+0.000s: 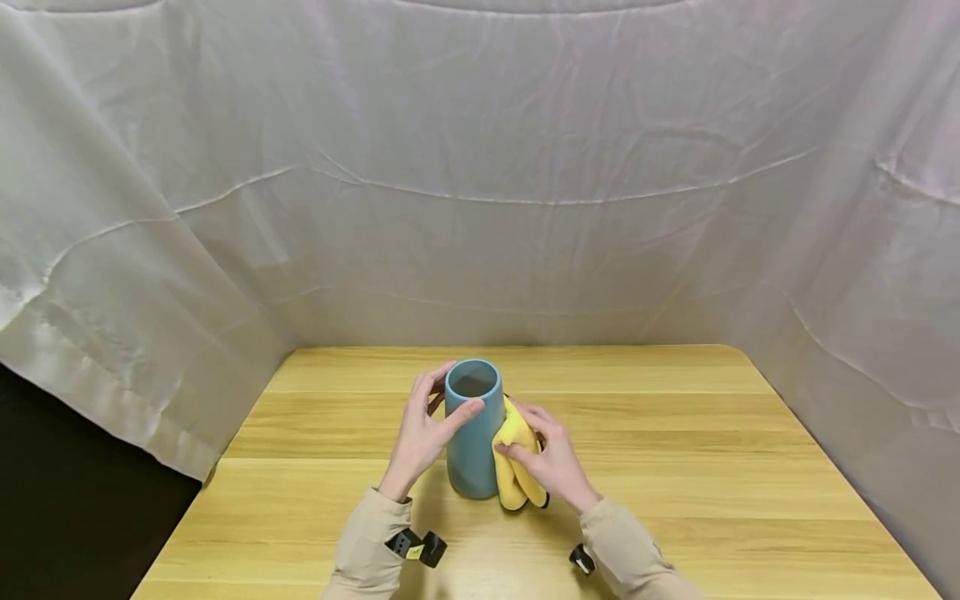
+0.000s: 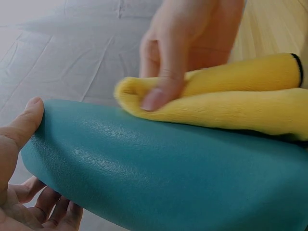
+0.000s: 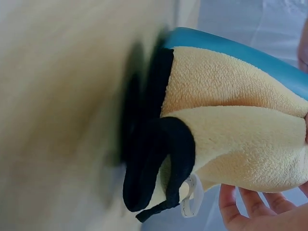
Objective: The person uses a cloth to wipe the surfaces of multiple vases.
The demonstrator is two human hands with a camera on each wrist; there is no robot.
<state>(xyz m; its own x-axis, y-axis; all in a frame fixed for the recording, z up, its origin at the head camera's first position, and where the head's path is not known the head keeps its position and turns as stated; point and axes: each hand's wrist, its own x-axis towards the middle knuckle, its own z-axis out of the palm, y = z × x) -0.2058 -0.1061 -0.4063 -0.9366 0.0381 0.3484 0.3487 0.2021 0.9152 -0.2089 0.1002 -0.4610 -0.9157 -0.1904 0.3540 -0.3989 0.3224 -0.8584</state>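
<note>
A tall blue-green vase (image 1: 472, 458) with a wide open mouth stands on the wooden table. My left hand (image 1: 420, 435) grips it near the top, thumb on the near side below the rim and fingers round the far left side. In my right hand (image 1: 553, 457) a folded yellow cloth (image 1: 512, 473) with black edging is pinched between thumb and fingers. The cloth lies along the vase's right side. In the left wrist view, the right thumb presses into the cloth (image 2: 231, 108) beside the vase (image 2: 159, 163). A white tag (image 3: 191, 196) hangs from the cloth's black-edged end.
The light wooden table (image 1: 712, 475) extends on both sides of the vase. Pale grey curtains (image 1: 525, 250) hang behind it and at both sides. A dark area (image 1: 67, 492) lies beyond the left table edge. Small black devices (image 1: 420, 547) sit at the wrists.
</note>
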